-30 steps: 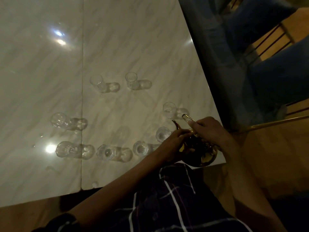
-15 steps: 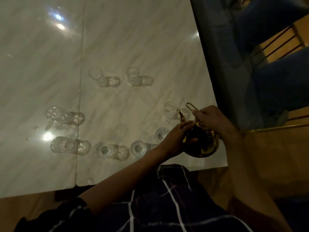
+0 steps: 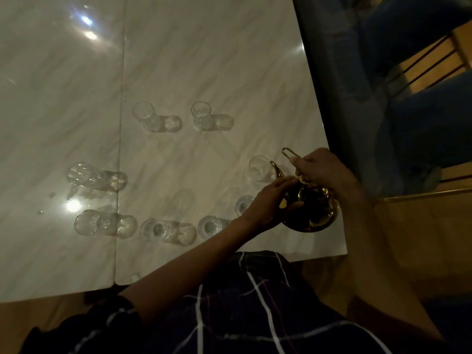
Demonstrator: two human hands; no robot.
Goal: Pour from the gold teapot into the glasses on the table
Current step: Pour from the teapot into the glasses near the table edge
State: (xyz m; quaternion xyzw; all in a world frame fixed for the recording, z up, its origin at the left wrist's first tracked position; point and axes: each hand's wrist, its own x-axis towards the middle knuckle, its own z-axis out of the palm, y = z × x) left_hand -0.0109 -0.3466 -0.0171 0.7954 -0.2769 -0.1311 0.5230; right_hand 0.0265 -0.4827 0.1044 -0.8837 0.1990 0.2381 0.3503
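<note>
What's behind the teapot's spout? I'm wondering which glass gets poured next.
Just beyond the gold teapot's spout stands an upright clear glass. The right hand covers whatever lies further right; the lighting is too dim to show the glass's contents.

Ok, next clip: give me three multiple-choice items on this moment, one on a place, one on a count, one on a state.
1. Where on the table is the gold teapot?
A. far left corner
B. near right corner
C. centre

2. How many glasses are visible on the table?
A. four
B. six
C. eight

3. Which hands are on the teapot?
A. the left hand only
B. the right hand only
C. both

Answers:
1 B, the teapot is beside the table's near right edge.
2 C, two glasses are far, two at left, four are nearer the teapot.
3 C, the right hand grips the handle and the left hand holds the teapot's side.
</note>
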